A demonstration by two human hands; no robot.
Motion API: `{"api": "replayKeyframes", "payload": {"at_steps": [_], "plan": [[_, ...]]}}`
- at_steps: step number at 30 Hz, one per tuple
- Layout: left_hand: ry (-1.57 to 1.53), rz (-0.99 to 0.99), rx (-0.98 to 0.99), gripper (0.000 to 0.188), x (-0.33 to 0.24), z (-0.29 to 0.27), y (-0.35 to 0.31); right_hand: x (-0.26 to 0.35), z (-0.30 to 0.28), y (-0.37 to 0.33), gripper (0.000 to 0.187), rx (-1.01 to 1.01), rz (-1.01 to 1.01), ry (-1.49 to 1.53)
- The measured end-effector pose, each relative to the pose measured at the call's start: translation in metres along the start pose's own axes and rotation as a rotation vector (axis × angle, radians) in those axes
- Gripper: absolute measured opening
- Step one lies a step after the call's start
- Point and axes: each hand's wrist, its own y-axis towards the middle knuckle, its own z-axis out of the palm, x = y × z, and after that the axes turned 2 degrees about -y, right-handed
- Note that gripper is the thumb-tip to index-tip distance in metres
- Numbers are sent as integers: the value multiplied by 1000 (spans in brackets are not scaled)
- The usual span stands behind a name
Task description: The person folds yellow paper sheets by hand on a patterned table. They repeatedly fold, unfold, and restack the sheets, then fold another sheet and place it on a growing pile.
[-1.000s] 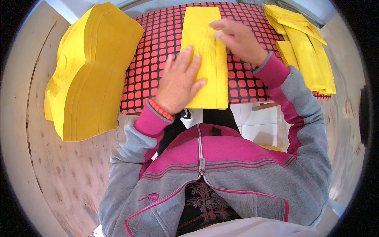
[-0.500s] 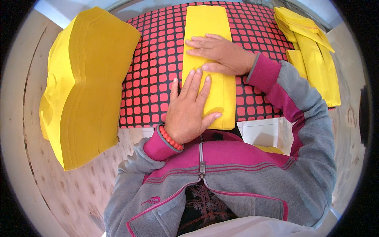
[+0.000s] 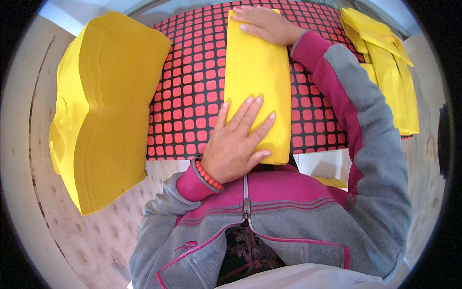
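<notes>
A long folded strip of yellow fabric [image 3: 257, 72] lies on a red-and-black patterned surface [image 3: 185, 103], running away from my body. My left hand [image 3: 236, 139] rests on its near end, fingers spread and palm down. At the far end my right hand [image 3: 267, 24] lies flat across the fabric, its fingers stretched out to the left. Neither hand grips anything. The fabric's underside and any inner folds are hidden.
On the left a thick stack of yellow sheets [image 3: 118, 106] droops over the edge of the patterned surface. Folded yellow pieces [image 3: 390, 82] are piled at the far right. Pale wooden boards [image 3: 91, 241] show beneath at the left.
My right hand has slid from the middle of the yellow fabric to its far end. My left hand has stayed near the close end, its fingers spread a little more.
</notes>
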Motion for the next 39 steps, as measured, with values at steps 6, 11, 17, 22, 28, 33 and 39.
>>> {"api": "replayKeyframes", "payload": {"at_steps": [6,11,17,22,28,33,39], "plan": [[55,70,-28,83,-1,0,-2,-32,18,-1,52,53,167,54],[39,193,-158,85,0,4,-17,-37,16,3,45,-181,327,142],[79,217,-279,69,6,12,-28,54,-70,-48,27,-388,658,629],[22,256,-276,59,9,12,-27,170,-149,-103,35,-206,675,746],[30,271,-370,41,7,6,-30,264,-171,-144,35,15,1101,1387],[-103,306,-405,42,-16,-7,-48,280,-167,-145,41,117,1267,1794],[-11,437,-317,33,-45,-18,-62,254,-162,-122,49,27,1126,1961]]}}
